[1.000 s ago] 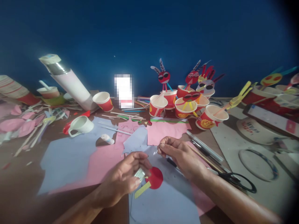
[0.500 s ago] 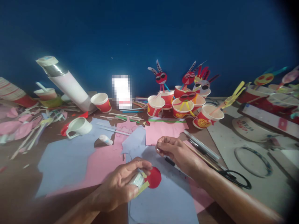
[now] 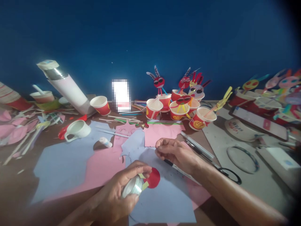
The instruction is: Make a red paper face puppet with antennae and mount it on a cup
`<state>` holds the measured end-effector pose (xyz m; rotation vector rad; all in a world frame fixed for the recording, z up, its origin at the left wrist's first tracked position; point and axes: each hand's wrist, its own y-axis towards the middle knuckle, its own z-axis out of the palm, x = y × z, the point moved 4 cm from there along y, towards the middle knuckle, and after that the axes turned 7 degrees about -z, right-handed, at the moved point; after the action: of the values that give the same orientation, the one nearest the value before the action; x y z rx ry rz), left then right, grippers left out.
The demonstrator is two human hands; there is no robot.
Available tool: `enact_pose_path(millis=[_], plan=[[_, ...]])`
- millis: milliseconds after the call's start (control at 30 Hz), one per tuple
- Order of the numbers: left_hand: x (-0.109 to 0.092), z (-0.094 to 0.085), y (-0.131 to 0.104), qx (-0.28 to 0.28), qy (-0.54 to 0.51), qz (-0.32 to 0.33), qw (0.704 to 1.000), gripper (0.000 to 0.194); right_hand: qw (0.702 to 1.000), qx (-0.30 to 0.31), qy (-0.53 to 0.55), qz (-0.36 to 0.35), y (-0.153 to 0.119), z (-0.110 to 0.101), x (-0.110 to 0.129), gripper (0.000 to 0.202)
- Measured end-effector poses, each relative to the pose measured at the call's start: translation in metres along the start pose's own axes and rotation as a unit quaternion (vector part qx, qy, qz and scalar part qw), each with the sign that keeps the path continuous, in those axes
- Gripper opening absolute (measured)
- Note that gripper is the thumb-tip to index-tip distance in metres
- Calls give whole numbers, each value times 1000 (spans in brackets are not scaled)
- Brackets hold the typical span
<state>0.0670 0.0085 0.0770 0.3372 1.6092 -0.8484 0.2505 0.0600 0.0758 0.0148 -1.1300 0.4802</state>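
My left hand (image 3: pixel 114 194) is curled around a small, shiny roll of clear tape (image 3: pixel 134 186). Just past its fingertips, a red paper circle (image 3: pixel 154 178) with pale yellow strips (image 3: pixel 145 185) at its left side shows over a light blue sheet (image 3: pixel 166 205). My right hand (image 3: pixel 177 153) is raised above the same sheet, thumb and fingers pinched together. Whatever lies between those fingers is too small to make out. Beneath the right hand a black-capped white marker (image 3: pixel 184 172) is partly covered.
Red paper cups (image 3: pixel 154 109) holding paper figures line the back. A white mug (image 3: pixel 78 129), glue bottle (image 3: pixel 105 142) and leaning flask (image 3: pixel 70 91) stand left. Black-handled scissors (image 3: pixel 231 175), a bangle-like ring (image 3: pixel 243 159) and a white bowl (image 3: pixel 243 129) lie right. Pink paper (image 3: pixel 103 172) overlaps blue.
The tape roll has turned in my left hand, showing more of its round side. My right hand keeps its pinch and is slightly further left in view. The whole view has shifted a little.
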Motion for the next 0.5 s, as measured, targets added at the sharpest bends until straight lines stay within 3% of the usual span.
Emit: enact_pose_path(millis=[100,167,267,367,500], plan=[[-5,2,-1,3,8,1,1000,70,999,-11,17,-36,-4,-9,11,17],[-5,2,-3,14,-9,3,1000,68,995,-51,-3,-88,-13,-21,23,19],[1,-4,-5,15,-59,0,998,62,970,-128,-154,-141,-37,-41,39,20],[12,-10,-7,13,-89,-32,995,62,904,-187,-374,-87,-68,-61,39,21],[20,-13,-5,23,-119,-24,992,63,755,-168,-632,-41,-103,-82,24,21]])
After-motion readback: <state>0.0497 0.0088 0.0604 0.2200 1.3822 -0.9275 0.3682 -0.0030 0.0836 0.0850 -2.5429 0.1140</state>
